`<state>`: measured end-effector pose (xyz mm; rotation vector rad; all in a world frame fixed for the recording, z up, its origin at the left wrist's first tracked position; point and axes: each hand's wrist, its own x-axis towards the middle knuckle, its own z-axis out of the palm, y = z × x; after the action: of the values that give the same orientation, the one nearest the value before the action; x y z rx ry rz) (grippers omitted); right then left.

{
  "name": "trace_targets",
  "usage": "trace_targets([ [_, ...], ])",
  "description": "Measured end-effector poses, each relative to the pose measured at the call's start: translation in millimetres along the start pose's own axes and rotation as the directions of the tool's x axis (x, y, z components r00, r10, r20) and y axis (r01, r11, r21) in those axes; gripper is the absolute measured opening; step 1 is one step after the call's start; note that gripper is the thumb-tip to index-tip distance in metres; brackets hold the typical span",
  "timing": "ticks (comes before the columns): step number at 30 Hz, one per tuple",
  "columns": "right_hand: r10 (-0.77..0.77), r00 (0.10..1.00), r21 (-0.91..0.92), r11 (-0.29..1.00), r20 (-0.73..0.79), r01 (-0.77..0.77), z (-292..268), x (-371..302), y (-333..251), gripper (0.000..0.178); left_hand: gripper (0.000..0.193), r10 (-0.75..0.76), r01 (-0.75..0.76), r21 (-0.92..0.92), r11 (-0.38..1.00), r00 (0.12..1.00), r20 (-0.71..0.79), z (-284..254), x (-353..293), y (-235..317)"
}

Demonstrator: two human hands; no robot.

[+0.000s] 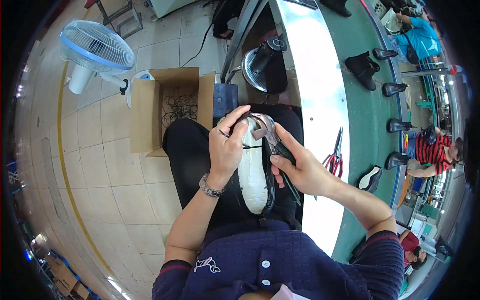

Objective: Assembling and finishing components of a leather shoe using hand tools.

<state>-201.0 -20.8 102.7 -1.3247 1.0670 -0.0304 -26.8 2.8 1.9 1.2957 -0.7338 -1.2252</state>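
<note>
A black shoe lies sole up across my lap, its white underside (253, 182) facing me and its toe pointing away. Around its far end my left hand (227, 152) is closed, the thumb bent over the edge. A thin black cord (251, 147) crosses the white underside, and a short dark end shows by the left fingers. My right hand (305, 170) grips the dark green handles of metal lasting pincers (269, 132). Their broad head rests at the shoe's toe, on the right side. The jaws' exact bite on the upper is hidden.
A cardboard box (145, 120) of black cord scraps stands beyond my left knee, near a fan (95, 47). On the white bench (320, 105) to my right lie red-handled scissors (334, 162). Past it, a green conveyor (345, 45) carries black boots (362, 70); other people work beyond.
</note>
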Motion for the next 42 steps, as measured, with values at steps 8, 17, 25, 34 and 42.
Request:
trace_targets([
  [8,-0.075,0.993,-0.135,0.989,-0.095,0.062,9.6,-4.0,7.8,0.065,0.029,-0.081,0.083,-0.228,0.970,0.997,0.017,0.8,-0.8,13.2],
  [17,-0.472,0.862,-0.665,0.706,-0.183,0.244,-8.7,-11.2,-50.2,0.070,0.030,-0.053,0.057,-0.056,0.997,0.996,0.077,-13.4,4.5,9.5],
  [25,-0.310,0.940,-0.779,0.621,-0.142,0.087,1.7,7.4,-46.7,0.076,0.033,0.012,-0.009,-0.034,0.999,0.995,0.102,-19.4,2.3,5.0],
  [34,-0.209,0.973,-0.910,0.416,-0.096,-0.001,1.3,8.8,-36.0,0.075,0.036,-0.072,0.076,-0.019,0.997,0.987,0.142,-19.6,1.8,11.7],
  [42,-0.285,0.954,-0.825,0.557,-0.090,0.088,-1.3,12.9,-20.8,0.078,0.051,-0.119,0.130,-0.026,0.991,0.957,0.263,-28.1,-0.5,8.6],
])
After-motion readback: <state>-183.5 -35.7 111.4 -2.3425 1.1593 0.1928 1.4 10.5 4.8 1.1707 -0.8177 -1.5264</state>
